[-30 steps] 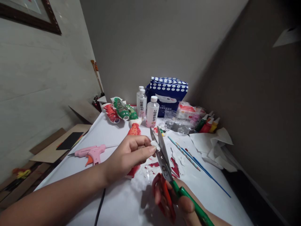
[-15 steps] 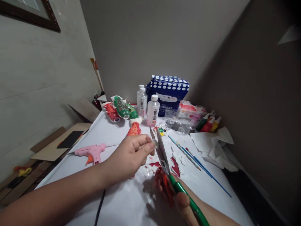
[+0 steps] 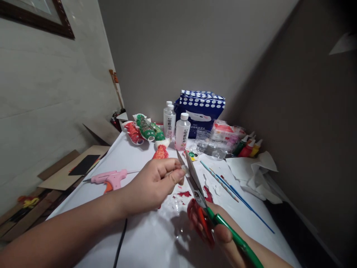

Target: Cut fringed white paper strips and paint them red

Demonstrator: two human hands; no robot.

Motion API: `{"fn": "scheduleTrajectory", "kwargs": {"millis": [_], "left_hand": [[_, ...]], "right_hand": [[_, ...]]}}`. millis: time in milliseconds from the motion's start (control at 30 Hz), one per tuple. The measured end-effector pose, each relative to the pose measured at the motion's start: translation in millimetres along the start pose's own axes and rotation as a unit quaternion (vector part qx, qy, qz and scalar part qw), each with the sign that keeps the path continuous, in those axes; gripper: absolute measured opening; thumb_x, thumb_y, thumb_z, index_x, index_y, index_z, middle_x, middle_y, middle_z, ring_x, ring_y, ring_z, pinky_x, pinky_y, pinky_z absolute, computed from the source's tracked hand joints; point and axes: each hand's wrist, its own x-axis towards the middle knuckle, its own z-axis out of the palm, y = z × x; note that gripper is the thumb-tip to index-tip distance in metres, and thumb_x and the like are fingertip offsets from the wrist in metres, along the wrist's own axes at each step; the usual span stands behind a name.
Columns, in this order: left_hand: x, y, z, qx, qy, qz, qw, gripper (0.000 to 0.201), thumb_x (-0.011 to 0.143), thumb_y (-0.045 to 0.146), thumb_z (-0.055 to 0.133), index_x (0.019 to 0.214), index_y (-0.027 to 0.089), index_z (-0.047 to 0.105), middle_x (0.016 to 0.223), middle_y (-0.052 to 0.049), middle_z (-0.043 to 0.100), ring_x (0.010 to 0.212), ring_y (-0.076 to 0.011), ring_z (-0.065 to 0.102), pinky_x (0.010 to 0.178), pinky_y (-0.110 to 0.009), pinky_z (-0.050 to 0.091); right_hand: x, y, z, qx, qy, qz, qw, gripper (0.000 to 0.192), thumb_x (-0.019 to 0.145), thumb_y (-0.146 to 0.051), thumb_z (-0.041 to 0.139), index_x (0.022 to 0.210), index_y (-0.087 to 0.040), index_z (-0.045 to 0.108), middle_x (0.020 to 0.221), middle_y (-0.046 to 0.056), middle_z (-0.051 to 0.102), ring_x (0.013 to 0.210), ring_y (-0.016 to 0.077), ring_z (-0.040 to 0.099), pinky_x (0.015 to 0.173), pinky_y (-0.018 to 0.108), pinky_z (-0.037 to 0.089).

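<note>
My left hand (image 3: 160, 178) pinches a small translucent white piece (image 3: 185, 170) between thumb and fingers. Its exact kind is too small to tell. Green-handled scissors (image 3: 199, 195) are in my right hand (image 3: 225, 238), with the thumb on the green handle and reddened fingers around the lower part. The blades are parted and point away from me, with the small piece between them. Red scraps (image 3: 208, 193) lie on the white table covering (image 3: 150, 238) beyond the scissors. Just behind my left hand is a red and orange painted fish shape (image 3: 161, 152).
A pink glue gun (image 3: 113, 179) lies left of my left hand. Paintbrushes (image 3: 237, 191) lie at right, near crumpled white paper (image 3: 251, 173). At the back stand bottles (image 3: 182, 134), a blue bag (image 3: 200, 111), painted fish (image 3: 145, 128) and paint tubes (image 3: 248, 146).
The scissors and my right hand have shifted slightly, and the blades remain apart around the small piece. My left hand keeps its pinch. The whole view has moved a little.
</note>
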Motion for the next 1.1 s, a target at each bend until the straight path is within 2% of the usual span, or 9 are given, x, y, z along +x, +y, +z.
{"fn": "scheduleTrajectory", "kwargs": {"millis": [67,133,300,433,633,833,933,1000,1100], "left_hand": [[0,0,-1.0,0.008,-0.002,0.000,1.000,0.027,0.094,0.034,0.045,0.075,0.016,0.051,0.055,0.009,0.033,0.046,-0.0052,0.025,0.042,-0.018,0.022],[0,-1,-2.2,0.011,-0.003,-0.006,1.000,0.030,0.094,0.037,0.046,0.074,0.016,0.052,0.053,0.009,0.033,0.046,-0.0059,0.026,0.042,-0.019,0.021],[-1,-6,-4.8,-0.062,-0.019,-0.048,0.997,0.037,0.090,0.047,0.052,0.071,0.016,0.056,0.049,0.007,0.034,0.045,-0.0070,0.025,0.043,-0.023,0.018],[-1,-8,-3.3,-0.138,-0.039,-0.042,0.989,0.036,0.090,0.046,0.050,0.076,0.015,0.060,0.048,0.007,0.034,0.044,-0.0070,0.022,0.045,-0.024,0.017],[-1,-7,2.5,-0.092,-0.001,-0.100,0.991,0.035,0.089,0.050,0.053,0.074,0.018,0.055,0.046,0.009,0.031,0.042,-0.0071,0.023,0.043,-0.022,0.017],[-4,-5,2.0,-0.038,-0.003,-0.076,0.996,0.033,0.091,0.047,0.050,0.075,0.018,0.051,0.049,0.009,0.033,0.044,-0.0069,0.025,0.042,-0.021,0.018],[-4,-4,1.0,-0.048,-0.010,-0.064,0.997,0.033,0.092,0.046,0.049,0.074,0.018,0.050,0.049,0.009,0.033,0.043,-0.0070,0.025,0.042,-0.022,0.018],[-4,-3,0.7,-0.052,-0.009,-0.059,0.997,0.032,0.092,0.045,0.049,0.074,0.018,0.049,0.050,0.008,0.033,0.044,-0.0071,0.026,0.043,-0.022,0.019],[-4,0,0.6,-0.052,-0.002,-0.056,0.997,0.032,0.091,0.043,0.050,0.071,0.018,0.049,0.053,0.008,0.032,0.046,-0.0073,0.026,0.044,-0.022,0.021]], "right_hand": [[4,-2,-1,0.005,0.007,-0.009,1.000,0.079,0.070,-0.092,0.026,0.077,-0.020,0.058,0.071,0.005,0.055,0.064,0.0191,0.052,0.058,0.032,0.045],[6,-5,-2,0.007,0.010,-0.011,1.000,0.080,0.063,-0.095,0.023,0.070,-0.021,0.054,0.065,0.003,0.050,0.060,0.0187,0.047,0.054,0.032,0.042],[2,-16,4,0.003,0.016,-0.005,1.000,0.080,0.070,-0.091,0.022,0.079,-0.020,0.057,0.073,0.005,0.054,0.063,0.0174,0.047,0.058,0.030,0.044],[3,-19,13,0.006,0.012,0.001,1.000,0.084,0.068,-0.093,0.016,0.075,-0.020,0.057,0.066,0.004,0.051,0.058,0.0170,0.047,0.054,0.028,0.042],[9,-11,14,0.014,0.009,0.013,1.000,0.080,0.072,-0.091,0.017,0.078,-0.021,0.056,0.052,-0.001,0.040,0.043,0.0131,0.037,0.041,0.027,0.033],[5,-6,15,0.010,0.025,-0.007,1.000,0.082,0.073,-0.089,0.020,0.081,-0.019,0.060,0.060,0.003,0.050,0.052,0.0165,0.047,0.048,0.029,0.040],[1,-2,16,0.007,0.041,-0.016,0.999,0.070,0.084,-0.079,0.029,0.089,-0.017,0.062,0.072,0.005,0.058,0.062,0.0188,0.056,0.056,0.030,0.046],[-1,1,16,0.004,0.040,-0.016,0.999,0.051,0.094,-0.061,0.040,0.095,-0.016,0.063,0.083,0.005,0.063,0.070,0.0177,0.060,0.063,0.030,0.051],[-1,3,14,-0.003,0.033,-0.009,0.999,0.024,0.097,-0.035,0.054,0.109,-0.017,0.062,0.109,0.006,0.065,0.088,0.0184,0.064,0.077,0.036,0.055]]}}
